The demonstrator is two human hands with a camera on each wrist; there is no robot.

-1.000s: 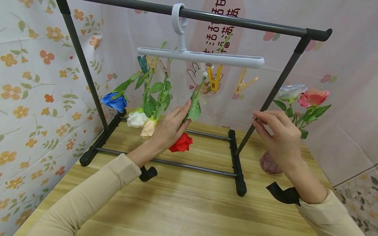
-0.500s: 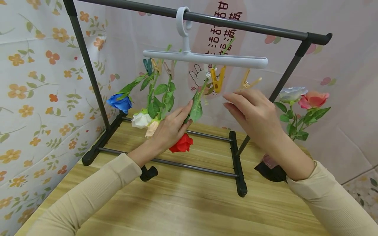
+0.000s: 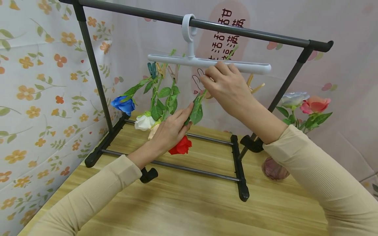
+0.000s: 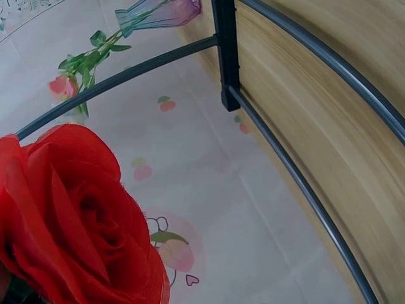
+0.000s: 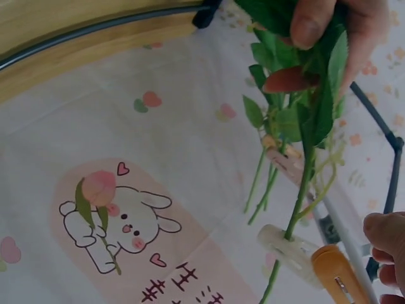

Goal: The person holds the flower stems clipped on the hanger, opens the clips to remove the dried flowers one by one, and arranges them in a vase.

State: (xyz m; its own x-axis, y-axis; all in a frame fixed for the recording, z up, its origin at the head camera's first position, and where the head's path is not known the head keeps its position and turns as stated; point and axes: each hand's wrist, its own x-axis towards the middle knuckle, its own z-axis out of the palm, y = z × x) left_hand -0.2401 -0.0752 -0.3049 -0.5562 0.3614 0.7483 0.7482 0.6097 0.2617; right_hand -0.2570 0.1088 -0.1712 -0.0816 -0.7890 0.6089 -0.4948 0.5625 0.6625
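Observation:
An artificial red rose [image 3: 180,145] hangs head down. My left hand [image 3: 168,132] pinches its leafy stem between thumb and fingers; the bloom fills the lower left of the left wrist view. The stem [image 5: 304,180] runs through a pale see-through clothespin [image 5: 281,253] at the white hanger [image 3: 251,68]. My right hand [image 3: 225,87] is up at the hanger bar, its fingers [image 5: 387,235] curled, apparently pinching the handles of the pale clothespin. A yellow-orange clothespin [image 5: 338,272] sits beside them. In the head view, the right hand hides both pins.
A blue rose [image 3: 123,104], a white rose [image 3: 144,122] and a cream rose [image 3: 153,131] hang clipped on the left. A dark rack [image 3: 260,34] carries the hanger. A loose-legged yellow clothespin [image 3: 253,85] hangs at right. A pink vase [image 3: 274,168] with two flowers stands behind my right arm.
My right hand has moved left and up from the rack's right post to the hanger bar beside the red rose's stem. My left hand keeps its hold on the rose.

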